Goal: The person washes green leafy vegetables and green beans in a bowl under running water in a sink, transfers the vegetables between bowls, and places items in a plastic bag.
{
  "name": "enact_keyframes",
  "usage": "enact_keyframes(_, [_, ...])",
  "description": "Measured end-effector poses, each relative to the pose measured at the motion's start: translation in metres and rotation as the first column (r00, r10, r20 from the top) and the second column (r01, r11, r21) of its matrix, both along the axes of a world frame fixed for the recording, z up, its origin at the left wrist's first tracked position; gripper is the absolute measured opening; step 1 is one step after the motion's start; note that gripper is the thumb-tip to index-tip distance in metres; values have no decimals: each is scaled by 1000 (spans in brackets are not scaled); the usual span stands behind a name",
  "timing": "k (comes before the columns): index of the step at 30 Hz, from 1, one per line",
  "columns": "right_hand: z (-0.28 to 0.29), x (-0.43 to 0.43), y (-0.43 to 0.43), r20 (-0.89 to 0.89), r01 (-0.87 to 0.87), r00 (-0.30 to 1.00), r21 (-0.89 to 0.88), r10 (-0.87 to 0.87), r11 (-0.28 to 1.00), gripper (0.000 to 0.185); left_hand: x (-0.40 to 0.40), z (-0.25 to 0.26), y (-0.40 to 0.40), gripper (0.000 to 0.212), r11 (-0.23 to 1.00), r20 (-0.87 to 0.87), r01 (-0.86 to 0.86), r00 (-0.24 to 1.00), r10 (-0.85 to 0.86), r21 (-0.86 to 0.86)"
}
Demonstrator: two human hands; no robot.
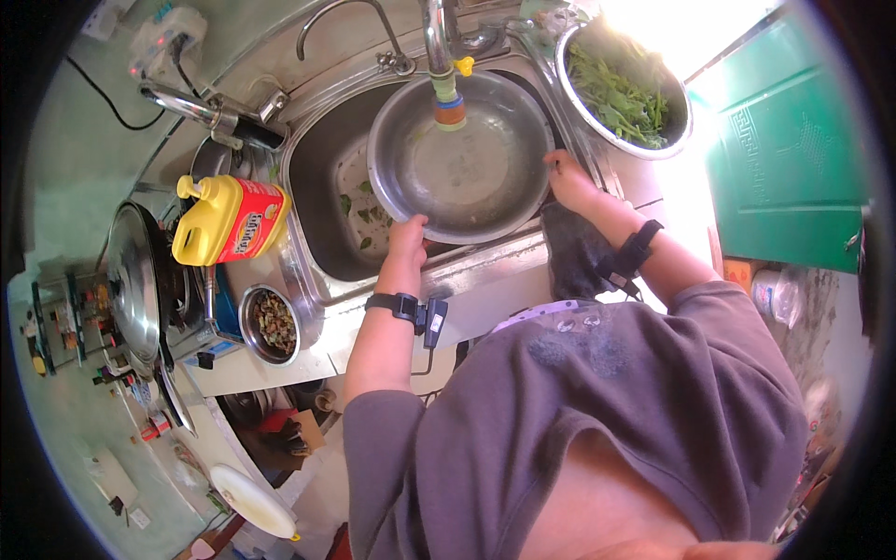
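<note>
A wide stainless steel basin (465, 154) sits over the right part of a double sink (329, 168), under a faucet (450, 112) with a taped end. My left hand (407, 238) grips its rim at the lower left, fingers hidden beneath. At the right rim, my right hand (568, 180) holds on with curled fingers. The basin's bottom looks wet; how much water it holds I cannot tell. Loose green leaves (365, 215) lie in the sink's left bowl. Past my right hand stands a metal bowl of leafy greens (619, 91).
Left of the sink stand a yellow detergent jug (231, 220), a small steel bowl of brown scraps (274, 325) and a lidded pan (133, 280). A thin curved tap (343, 14) rises behind the sink. A dark cloth (574, 252) hangs over the front edge.
</note>
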State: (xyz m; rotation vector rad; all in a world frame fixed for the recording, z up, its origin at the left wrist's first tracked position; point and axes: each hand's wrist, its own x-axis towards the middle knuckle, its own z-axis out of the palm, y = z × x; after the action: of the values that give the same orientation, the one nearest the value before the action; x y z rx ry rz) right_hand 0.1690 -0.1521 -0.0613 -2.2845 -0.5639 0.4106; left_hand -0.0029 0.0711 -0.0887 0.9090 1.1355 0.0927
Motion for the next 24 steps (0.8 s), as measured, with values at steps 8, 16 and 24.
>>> enact_keyframes(8, [-23,30,-8,-672,64,726,-143,-145,988,14,-7,36,15,30,992,-45,79,996,-74,101])
enact_keyframes(16, [-13,-18,10,-834,260,547,85,-74,962,10,0,112,27,34,857,-190,205,973,-129,472])
enact_keyframes(24, [-32,-21,25,-872,217,483,30,-80,976,9,32,145,28,37,561,-154,224,973,-170,797])
